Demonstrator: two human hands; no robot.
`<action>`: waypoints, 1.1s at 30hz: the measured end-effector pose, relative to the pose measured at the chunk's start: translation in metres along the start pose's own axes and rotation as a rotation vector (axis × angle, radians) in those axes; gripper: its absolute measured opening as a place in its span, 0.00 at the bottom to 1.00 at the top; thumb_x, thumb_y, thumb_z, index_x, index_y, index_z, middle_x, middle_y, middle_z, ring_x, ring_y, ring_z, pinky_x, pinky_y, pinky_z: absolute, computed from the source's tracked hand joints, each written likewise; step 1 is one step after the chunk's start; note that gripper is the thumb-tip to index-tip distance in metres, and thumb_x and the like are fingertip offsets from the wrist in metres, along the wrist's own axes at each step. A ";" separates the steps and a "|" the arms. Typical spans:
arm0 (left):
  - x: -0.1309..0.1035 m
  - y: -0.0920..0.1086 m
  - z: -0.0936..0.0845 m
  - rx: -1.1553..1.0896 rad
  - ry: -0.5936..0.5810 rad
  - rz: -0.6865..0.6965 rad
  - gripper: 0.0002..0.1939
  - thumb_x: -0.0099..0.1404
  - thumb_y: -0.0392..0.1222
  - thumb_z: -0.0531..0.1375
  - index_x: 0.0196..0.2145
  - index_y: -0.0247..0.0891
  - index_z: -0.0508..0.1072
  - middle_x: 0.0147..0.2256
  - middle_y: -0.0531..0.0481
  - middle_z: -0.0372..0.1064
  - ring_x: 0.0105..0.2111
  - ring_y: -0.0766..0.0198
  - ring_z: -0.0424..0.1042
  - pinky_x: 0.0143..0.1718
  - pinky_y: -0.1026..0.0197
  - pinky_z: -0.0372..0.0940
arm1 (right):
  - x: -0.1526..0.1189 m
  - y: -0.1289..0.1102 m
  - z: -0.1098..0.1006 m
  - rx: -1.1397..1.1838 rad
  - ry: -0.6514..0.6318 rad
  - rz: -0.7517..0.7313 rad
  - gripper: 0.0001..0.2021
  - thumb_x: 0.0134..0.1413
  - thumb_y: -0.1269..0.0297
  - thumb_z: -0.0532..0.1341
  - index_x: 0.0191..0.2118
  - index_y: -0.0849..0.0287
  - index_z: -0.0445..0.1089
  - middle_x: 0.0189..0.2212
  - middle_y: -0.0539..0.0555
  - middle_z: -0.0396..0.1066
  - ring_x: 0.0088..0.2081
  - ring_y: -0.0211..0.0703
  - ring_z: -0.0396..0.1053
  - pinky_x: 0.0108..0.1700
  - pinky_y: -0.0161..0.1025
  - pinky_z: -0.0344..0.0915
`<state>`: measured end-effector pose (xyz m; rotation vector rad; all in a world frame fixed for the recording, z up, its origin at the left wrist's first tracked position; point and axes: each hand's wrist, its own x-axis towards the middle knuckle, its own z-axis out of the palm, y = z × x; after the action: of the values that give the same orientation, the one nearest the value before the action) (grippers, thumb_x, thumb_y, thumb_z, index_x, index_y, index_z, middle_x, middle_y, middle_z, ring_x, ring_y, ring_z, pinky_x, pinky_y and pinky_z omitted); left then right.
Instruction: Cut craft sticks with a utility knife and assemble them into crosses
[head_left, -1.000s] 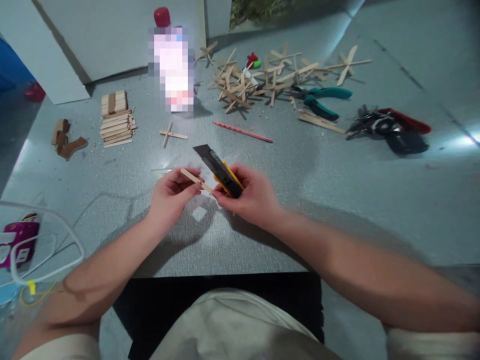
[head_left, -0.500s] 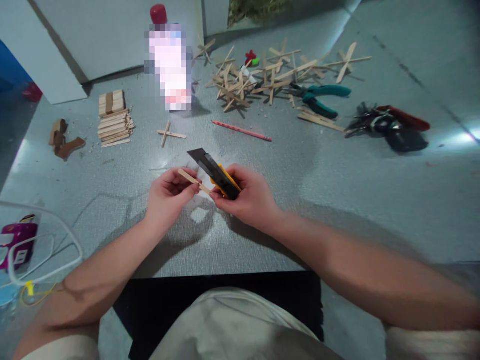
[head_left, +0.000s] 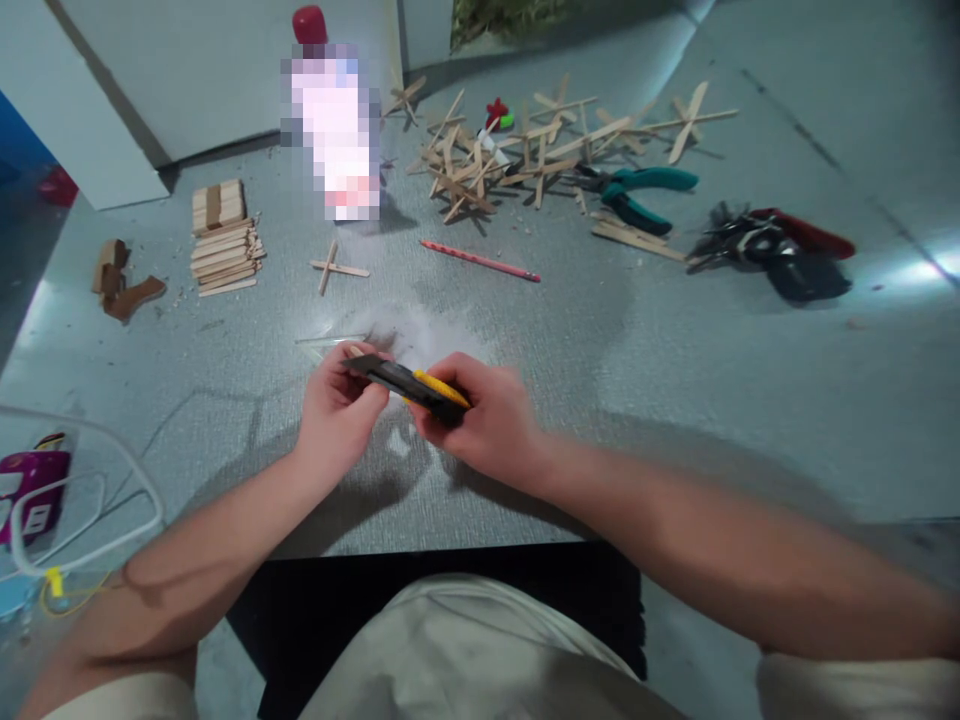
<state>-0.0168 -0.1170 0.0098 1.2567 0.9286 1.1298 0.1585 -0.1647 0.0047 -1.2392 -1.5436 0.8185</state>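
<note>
My left hand (head_left: pixel 335 420) is closed on a wooden craft stick (head_left: pixel 355 352), most of which is hidden behind the fingers and the knife. My right hand (head_left: pixel 484 412) grips a black and yellow utility knife (head_left: pixel 411 384). The blade points left and lies across the stick near my left fingertips; I cannot tell whether it touches the wood. Just beyond my left hand, a clear triangular ruler (head_left: pixel 319 345) rests on the table. Farther back lies a cross of two sticks (head_left: pixel 328 268), with a red pencil (head_left: pixel 480 261) to its right.
Bundled craft sticks (head_left: pixel 225 250) sit at the left beside brown scraps (head_left: pixel 124 285). A pile of crossed sticks (head_left: pixel 465 175) spreads across the back, near teal-handled pliers (head_left: pixel 637 195) and a dark tool with a red handle (head_left: pixel 780 250). A blurred-out bottle (head_left: pixel 341 140) stands at the back.
The knife has tipped down and left, so its blade now covers much of the stick. My right hand has shifted slightly down and left. The ruler shows more.
</note>
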 end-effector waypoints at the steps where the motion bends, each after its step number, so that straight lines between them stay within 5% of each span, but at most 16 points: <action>1: 0.000 0.000 0.000 0.004 -0.004 -0.003 0.09 0.61 0.33 0.70 0.33 0.41 0.73 0.32 0.57 0.72 0.33 0.70 0.72 0.33 0.67 0.65 | 0.000 0.000 0.000 0.002 -0.003 -0.007 0.05 0.51 0.68 0.66 0.34 0.52 0.70 0.24 0.44 0.72 0.24 0.36 0.64 0.30 0.37 0.60; 11: 0.017 0.004 -0.020 -0.054 -0.194 -0.150 0.14 0.56 0.37 0.75 0.39 0.42 0.78 0.36 0.53 0.80 0.36 0.66 0.79 0.42 0.63 0.75 | 0.016 0.005 -0.014 0.100 -0.050 0.195 0.11 0.46 0.61 0.67 0.33 0.52 0.64 0.25 0.45 0.70 0.27 0.40 0.68 0.33 0.39 0.64; 33: 0.026 0.016 -0.032 -0.060 -0.383 -0.309 0.14 0.53 0.37 0.77 0.37 0.41 0.81 0.33 0.52 0.78 0.30 0.67 0.77 0.35 0.66 0.74 | 0.021 0.008 -0.017 0.128 -0.152 0.167 0.09 0.44 0.64 0.66 0.32 0.52 0.65 0.26 0.46 0.69 0.29 0.40 0.66 0.33 0.39 0.63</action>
<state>-0.0435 -0.0848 0.0233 1.1794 0.7586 0.6411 0.1765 -0.1438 0.0086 -1.2462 -1.4959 1.1252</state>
